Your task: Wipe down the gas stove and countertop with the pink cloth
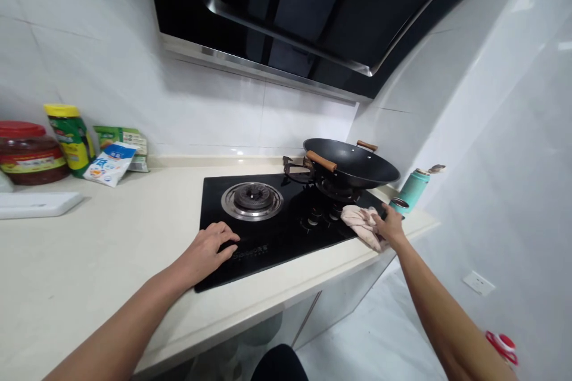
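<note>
My left hand (213, 250) rests on the front left part of the black glass gas hob (286, 244), fingers loosely bent and apart, with nothing in it. Just behind it is the bare left burner (252, 199). At the hob's front right corner my right hand (389, 224) grips a pale pink cloth (361, 223), which lies bunched over the hob's edge. Close beyond those fingers stands a small teal cup with a dark rim (399, 205). A black wok (357, 165) with wooden handles sits tilted over the right burner. Two control knobs (314, 215) are left of the cloth.
A range hood (286, 18) hangs low over the hob. In the right corner stands a teal holder (414, 189) with a utensil in it. Along the left wall are a red-lidded jar (31, 158), a yellow-capped bottle (71, 141), food packets (111, 164) and a white board (38, 205).
</note>
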A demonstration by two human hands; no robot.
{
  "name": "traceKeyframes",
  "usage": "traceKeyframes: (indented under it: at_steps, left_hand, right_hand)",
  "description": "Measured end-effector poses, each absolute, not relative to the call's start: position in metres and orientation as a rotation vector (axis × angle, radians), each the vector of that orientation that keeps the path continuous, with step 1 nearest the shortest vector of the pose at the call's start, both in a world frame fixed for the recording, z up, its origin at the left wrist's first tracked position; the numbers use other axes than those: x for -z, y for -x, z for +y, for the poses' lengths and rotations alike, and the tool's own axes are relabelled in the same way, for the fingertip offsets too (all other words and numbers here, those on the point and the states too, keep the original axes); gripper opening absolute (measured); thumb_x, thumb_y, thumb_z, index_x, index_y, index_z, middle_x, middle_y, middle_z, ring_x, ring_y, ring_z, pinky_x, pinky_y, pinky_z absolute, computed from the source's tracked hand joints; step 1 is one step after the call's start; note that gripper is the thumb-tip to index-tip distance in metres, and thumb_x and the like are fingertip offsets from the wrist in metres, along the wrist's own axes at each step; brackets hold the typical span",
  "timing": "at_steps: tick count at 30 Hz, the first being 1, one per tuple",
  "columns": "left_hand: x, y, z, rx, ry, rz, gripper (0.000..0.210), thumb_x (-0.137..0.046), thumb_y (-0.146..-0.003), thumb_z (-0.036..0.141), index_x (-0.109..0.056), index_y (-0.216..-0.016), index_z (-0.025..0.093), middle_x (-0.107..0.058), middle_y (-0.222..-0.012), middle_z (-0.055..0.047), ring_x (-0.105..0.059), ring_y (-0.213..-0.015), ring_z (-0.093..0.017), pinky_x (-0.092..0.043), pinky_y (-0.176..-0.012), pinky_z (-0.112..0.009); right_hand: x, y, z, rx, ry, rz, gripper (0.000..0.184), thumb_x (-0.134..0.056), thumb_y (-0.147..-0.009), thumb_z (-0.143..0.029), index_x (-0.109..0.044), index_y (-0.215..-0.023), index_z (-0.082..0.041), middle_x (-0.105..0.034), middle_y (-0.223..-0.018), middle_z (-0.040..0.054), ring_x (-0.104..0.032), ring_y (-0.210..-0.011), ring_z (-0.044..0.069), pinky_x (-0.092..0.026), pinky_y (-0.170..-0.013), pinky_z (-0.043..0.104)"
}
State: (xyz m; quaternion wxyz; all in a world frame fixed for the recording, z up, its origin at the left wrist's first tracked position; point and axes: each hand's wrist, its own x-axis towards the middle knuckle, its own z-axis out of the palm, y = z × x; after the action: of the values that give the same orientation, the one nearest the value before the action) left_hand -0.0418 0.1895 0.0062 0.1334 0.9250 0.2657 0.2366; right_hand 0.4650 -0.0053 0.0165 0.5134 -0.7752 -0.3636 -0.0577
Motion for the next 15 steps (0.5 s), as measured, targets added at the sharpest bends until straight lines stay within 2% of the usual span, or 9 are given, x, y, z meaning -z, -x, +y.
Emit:
traceKeyframes:
  at_steps: [2,4,8,10,13,15]
  left_hand:
    - [-0.005,0.042,0.189,-0.687,-2.707,0.765,0.03,-0.052,-0.094,0.04,-0.074,-0.107,0.024,-0.067,-0.11,-0.006,-0.061,-0.101,-0.024,-0.05,-0.092,-0.039]
    - [-0.004,0.041,0.189,-0.678,-2.726,0.767,0.031,-0.052,-0.095,0.042,-0.075,-0.108,0.025,-0.067,-0.11,-0.006,-0.062,-0.101,-0.024,-0.05,-0.091,-0.039]
    - [-0.001,0.042,0.191,-0.664,-2.725,0.792,0.034,-0.05,-0.096,0.046,-0.074,-0.111,0.027,-0.066,-0.112,-0.006,-0.062,-0.102,-0.024,-0.05,-0.091,-0.041]
    - [0.002,0.043,0.194,-0.669,-2.725,0.793,0.034,-0.052,-0.095,0.048,-0.075,-0.11,0.028,-0.066,-0.112,-0.006,-0.062,-0.101,-0.024,-0.051,-0.091,-0.041]
    - [0.008,0.044,0.2,-0.707,-2.733,0.774,0.035,-0.053,-0.094,0.05,-0.075,-0.11,0.028,-0.066,-0.11,-0.005,-0.063,-0.1,-0.024,-0.051,-0.09,-0.04]
    - [0.01,0.044,0.203,-0.723,-2.743,0.754,0.035,-0.054,-0.094,0.052,-0.075,-0.109,0.029,-0.067,-0.109,-0.005,-0.063,-0.097,-0.023,-0.052,-0.088,-0.039]
  right_hand:
    - [-0.015,-0.466,-0.004,0.303,1.986,-0.931,0.054,-0.053,-0.084,-0.043,-0.062,-0.132,-0.019,-0.055,-0.135,0.0183,-0.049,-0.126,0.036,-0.041,-0.103,0.056]
    - [-0.011,-0.459,-0.002,0.36,2.087,-1.113,0.047,-0.048,-0.092,-0.045,-0.065,-0.132,-0.028,-0.055,-0.14,0.0128,-0.048,-0.128,0.035,-0.039,-0.106,0.055]
    - [0.002,-0.44,0.007,0.484,2.339,-1.47,0.045,-0.055,-0.092,-0.056,-0.065,-0.134,-0.042,-0.055,-0.148,0.0026,-0.042,-0.134,0.039,-0.036,-0.107,0.06]
    - [0.004,-0.441,0.013,0.569,2.479,-1.488,0.047,-0.052,-0.095,-0.055,-0.061,-0.139,-0.042,-0.051,-0.153,0.0015,-0.038,-0.138,0.039,-0.034,-0.109,0.059]
    - [-0.001,-0.459,0.019,0.539,2.641,-1.306,0.048,-0.044,-0.1,-0.053,-0.057,-0.144,-0.039,-0.053,-0.151,0.0042,-0.04,-0.137,0.035,-0.034,-0.111,0.054]
    - [-0.008,-0.473,0.022,0.503,2.702,-1.182,0.051,-0.041,-0.1,-0.054,-0.056,-0.145,-0.036,-0.054,-0.149,0.0074,-0.043,-0.134,0.036,-0.037,-0.107,0.055]
